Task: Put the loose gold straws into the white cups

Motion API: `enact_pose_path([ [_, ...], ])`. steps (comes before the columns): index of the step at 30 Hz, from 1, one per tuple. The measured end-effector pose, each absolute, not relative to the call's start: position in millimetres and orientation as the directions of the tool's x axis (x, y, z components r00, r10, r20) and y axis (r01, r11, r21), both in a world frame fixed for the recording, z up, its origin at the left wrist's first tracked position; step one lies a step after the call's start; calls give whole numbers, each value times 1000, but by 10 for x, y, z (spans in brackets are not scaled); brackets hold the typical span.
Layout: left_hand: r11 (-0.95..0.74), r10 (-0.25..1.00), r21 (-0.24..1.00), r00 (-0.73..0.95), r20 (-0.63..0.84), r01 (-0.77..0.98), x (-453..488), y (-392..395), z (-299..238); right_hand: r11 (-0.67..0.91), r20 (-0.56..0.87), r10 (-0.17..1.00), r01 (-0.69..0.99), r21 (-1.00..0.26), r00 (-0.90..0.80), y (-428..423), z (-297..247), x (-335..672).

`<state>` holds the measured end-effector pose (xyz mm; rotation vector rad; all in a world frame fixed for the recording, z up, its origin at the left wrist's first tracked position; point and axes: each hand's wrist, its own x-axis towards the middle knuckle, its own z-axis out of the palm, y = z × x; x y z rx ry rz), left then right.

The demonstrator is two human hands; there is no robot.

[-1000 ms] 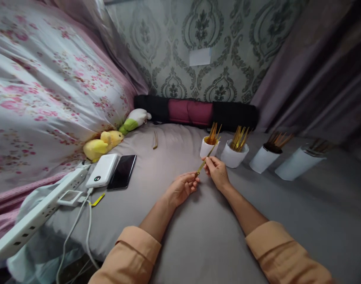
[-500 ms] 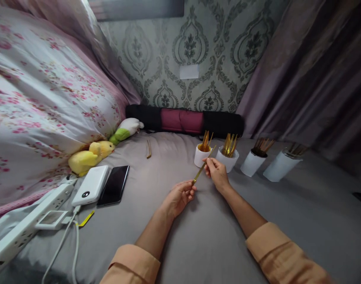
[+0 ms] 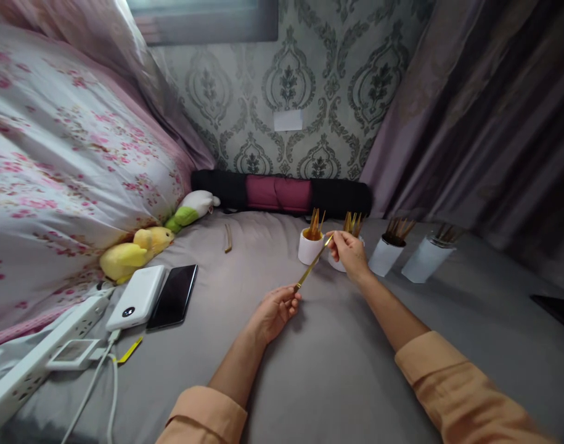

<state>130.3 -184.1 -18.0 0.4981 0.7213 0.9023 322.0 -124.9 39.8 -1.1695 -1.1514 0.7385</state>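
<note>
A thin, shiny gold strip (image 3: 313,266) runs slantwise between my hands. My left hand (image 3: 278,311) is closed on its lower end, where a small band or fold shows. Farther up, my right hand (image 3: 349,253) pinches the strip near its upper end. Just behind the strip stands a small white cup (image 3: 310,251) with gold-brown sticks in it. A second white cup (image 3: 337,265) with gold strips is partly hidden by my right hand. To the right, two more white containers, a middle one (image 3: 385,258) and a larger one (image 3: 423,264), hold dark brown sticks.
A short bent strip (image 3: 228,239) lies on the grey sheet (image 3: 245,265). At left are a phone (image 3: 173,297), a white power bank (image 3: 137,297), a power strip (image 3: 41,351) with cables, and plush toys (image 3: 134,250). A black-and-maroon roll (image 3: 282,192) lies along the wall.
My right hand has slid up and to the right along the strip, now nearer its tip and in front of the second cup. My left hand has barely moved. The view has shifted slightly.
</note>
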Motion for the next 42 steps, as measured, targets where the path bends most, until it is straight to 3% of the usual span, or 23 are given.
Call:
enact_pose_path([
  [21,469,878,671,387,-283,-574,1295,-1901,-228,206,213,952,52,-977,220,-1411,631,3313],
  [42,483,875,700,275,-398,-526,1410,-1961,-122,131,145,974,89,-987,174,-1331,710,3350],
])
